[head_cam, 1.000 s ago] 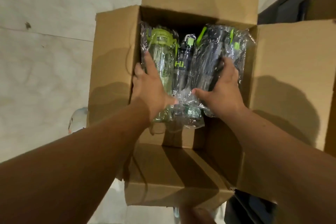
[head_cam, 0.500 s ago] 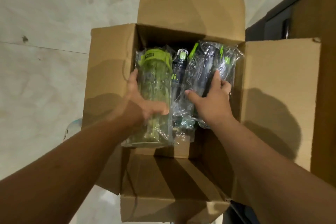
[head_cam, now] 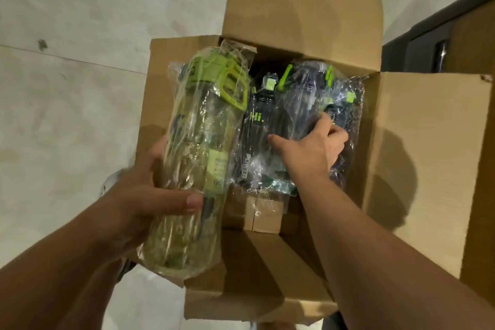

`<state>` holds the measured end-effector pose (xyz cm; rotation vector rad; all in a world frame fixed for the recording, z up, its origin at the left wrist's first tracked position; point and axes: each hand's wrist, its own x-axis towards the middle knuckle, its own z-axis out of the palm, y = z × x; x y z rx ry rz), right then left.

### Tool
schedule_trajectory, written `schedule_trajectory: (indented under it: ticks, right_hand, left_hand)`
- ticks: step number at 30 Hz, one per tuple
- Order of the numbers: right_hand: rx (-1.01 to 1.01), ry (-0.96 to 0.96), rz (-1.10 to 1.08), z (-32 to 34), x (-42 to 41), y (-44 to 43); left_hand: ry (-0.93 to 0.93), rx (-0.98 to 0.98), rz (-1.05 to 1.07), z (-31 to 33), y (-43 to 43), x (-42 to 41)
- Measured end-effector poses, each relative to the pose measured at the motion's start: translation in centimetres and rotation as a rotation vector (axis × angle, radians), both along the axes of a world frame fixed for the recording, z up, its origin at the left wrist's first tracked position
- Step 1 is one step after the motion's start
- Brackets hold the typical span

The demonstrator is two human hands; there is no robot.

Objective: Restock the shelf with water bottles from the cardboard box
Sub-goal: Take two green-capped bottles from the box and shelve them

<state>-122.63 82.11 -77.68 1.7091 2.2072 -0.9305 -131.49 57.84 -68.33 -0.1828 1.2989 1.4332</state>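
Note:
An open cardboard box (head_cam: 417, 158) stands on the floor with its flaps spread. My left hand (head_cam: 144, 195) grips a green-capped clear water bottle (head_cam: 198, 147) in a plastic wrap, lifted above the box's left side. Inside the box lie dark bottles (head_cam: 292, 115) with green trim, each wrapped in clear plastic; one reads "Hi." (head_cam: 257, 118). My right hand (head_cam: 313, 150) reaches into the box, fingers curled round the rightmost dark bottle. The bottles' lower ends are hidden.
Pale stone floor (head_cam: 67, 75) lies to the left. A dark cabinet or door (head_cam: 442, 43) stands at the upper right behind the box. A small taped carton (head_cam: 263, 214) sits in the box's near end. No shelf is in view.
My left hand has lifted the green bottle up and out of the box toward me. My right hand stays on the dark bottle inside the box.

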Motion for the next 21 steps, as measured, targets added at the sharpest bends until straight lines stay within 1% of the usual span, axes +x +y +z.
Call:
schedule_trajectory:
  ticks: [3, 5, 8, 10, 12, 15, 18, 21]
  right_hand:
    - [-0.051, 0.084, 0.02, 0.5, 0.1, -0.7]
    - [-0.054, 0.101, 0.026, 1.0, 0.2, -0.9]
    - [-0.123, 0.045, -0.013, 3.6, 0.3, -1.2]
    - [-0.161, 0.005, -0.013, 6.7, 0.7, -1.5]
    - [-0.162, 0.011, 0.024, 11.6, 1.0, -2.1]
    - [-0.142, 0.06, 0.111, 20.9, 0.7, -3.3]
    - [-0.164, 0.097, 0.182, 32.3, -1.2, -4.3]
    - [-0.14, 0.171, 0.286, 44.1, -3.5, -5.3]
  left_hand:
    - [-0.022, -0.037, 0.011, 0.2, -0.1, 0.5]
    - [-0.043, -0.016, 0.0, 0.9, -0.3, 0.7]
    - [-0.061, -0.009, 0.034, 2.9, -0.9, 0.5]
    - [-0.056, -0.016, 0.073, 5.2, -1.2, -0.1]
    - [-0.021, -0.006, 0.094, 8.7, -1.2, -1.0]
    - [0.041, -0.055, 0.153, 15.6, -1.3, -2.7]
    - [0.108, -0.06, 0.15, 24.4, -1.4, -4.8]
    - [0.111, 0.006, 0.204, 33.9, -1.9, -7.0]
